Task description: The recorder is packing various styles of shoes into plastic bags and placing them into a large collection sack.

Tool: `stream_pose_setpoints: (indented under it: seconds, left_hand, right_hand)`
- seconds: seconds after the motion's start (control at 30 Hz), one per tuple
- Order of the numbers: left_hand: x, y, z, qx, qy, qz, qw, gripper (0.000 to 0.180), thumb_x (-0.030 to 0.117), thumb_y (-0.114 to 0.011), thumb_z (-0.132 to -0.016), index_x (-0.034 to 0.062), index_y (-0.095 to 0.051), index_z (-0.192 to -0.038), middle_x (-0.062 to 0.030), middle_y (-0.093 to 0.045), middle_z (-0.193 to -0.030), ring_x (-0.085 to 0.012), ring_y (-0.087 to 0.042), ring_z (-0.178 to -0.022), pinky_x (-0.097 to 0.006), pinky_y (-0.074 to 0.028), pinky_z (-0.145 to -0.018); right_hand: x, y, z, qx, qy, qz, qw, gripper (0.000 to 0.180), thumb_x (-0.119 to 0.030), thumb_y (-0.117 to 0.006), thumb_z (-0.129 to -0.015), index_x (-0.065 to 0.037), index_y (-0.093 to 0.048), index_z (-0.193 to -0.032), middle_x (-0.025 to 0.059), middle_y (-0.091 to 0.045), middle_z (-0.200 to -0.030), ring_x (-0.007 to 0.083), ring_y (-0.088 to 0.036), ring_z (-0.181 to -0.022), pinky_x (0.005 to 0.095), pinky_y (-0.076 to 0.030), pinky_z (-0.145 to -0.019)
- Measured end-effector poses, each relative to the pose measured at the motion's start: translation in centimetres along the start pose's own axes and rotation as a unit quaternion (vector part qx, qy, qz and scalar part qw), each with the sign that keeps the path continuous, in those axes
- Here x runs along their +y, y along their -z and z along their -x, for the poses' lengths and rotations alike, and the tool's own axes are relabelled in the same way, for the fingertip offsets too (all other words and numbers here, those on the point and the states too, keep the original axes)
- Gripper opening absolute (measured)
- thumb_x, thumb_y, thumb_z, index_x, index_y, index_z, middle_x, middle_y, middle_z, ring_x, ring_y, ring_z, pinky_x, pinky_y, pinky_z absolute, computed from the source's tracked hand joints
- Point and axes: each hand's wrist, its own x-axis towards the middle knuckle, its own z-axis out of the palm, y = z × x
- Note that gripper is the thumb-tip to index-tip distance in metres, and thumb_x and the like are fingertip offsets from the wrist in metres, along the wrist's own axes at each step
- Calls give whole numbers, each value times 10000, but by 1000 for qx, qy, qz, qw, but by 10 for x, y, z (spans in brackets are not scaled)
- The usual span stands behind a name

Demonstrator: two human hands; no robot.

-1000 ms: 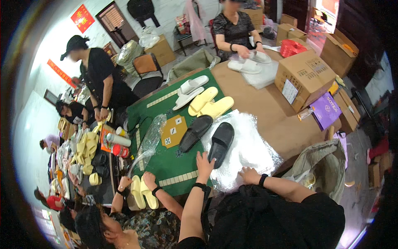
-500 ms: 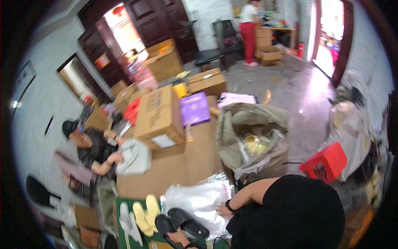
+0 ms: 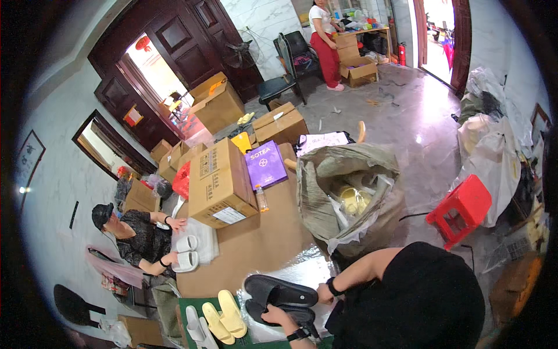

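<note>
A pair of black slides (image 3: 281,291) lies over the stack of clear plastic bags (image 3: 308,260) near the table's front edge. My left hand (image 3: 275,316) grips the nearer slide by its strap, fingers wrapped round it. At the right end of the farther slide is my right hand (image 3: 325,294); its fingers are closed and partly hidden, and what they hold, if anything, cannot be made out. To the left, pale yellow slides (image 3: 226,317) and light grey slides (image 3: 200,329) rest in pairs on a green mat (image 3: 185,303).
Across the table's left side a co-worker handles white slides (image 3: 186,253) over clear bags. A large carton (image 3: 224,186), a purple box (image 3: 265,164) and a small bottle (image 3: 262,199) stand farther back. Beyond the bags gapes an open woven sack (image 3: 314,192); a red stool (image 3: 459,212) lies right.
My left hand has brought the black slides up and right onto the bags. My right hand, earlier spread on the plastic, now has closed fingers beside them. The co-worker now has white slides.
</note>
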Motion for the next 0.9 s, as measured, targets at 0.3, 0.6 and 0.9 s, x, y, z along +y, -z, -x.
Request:
stream_pose_setpoints:
  seconds: [0.3,0.6,0.9]
  left_hand:
    - [-49,-5,32,-327,57,71,941,151,137,-610,-736,9,-543,-781,-90,-528,-683,-227,-511,-612,-301,-440,-594]
    - [-68,39,120,-277,-27,-481,832,431,376,-526,-770,157,-492,-1140,-339,-430,-1067,-466,-432,-979,-500,-332,-864]
    - [-103,21,153,-283,-209,-455,818,511,506,-417,-819,370,-319,-1303,-446,-258,-1192,-558,-267,-1131,-529,-179,-995]
  right_hand:
    - [5,92,48,-109,45,-183,976,324,-294,-578,-760,21,-624,-699,126,-598,-573,235,-585,-500,364,-484,-484]
    - [0,87,-37,169,-25,117,978,416,-375,-698,-606,-155,-662,-957,229,-451,-1201,364,-351,-1190,479,-313,-929]
    - [15,69,-54,242,73,87,964,622,-455,-556,-727,-266,-392,-1296,184,-370,-1288,395,-292,-1224,582,-218,-952]
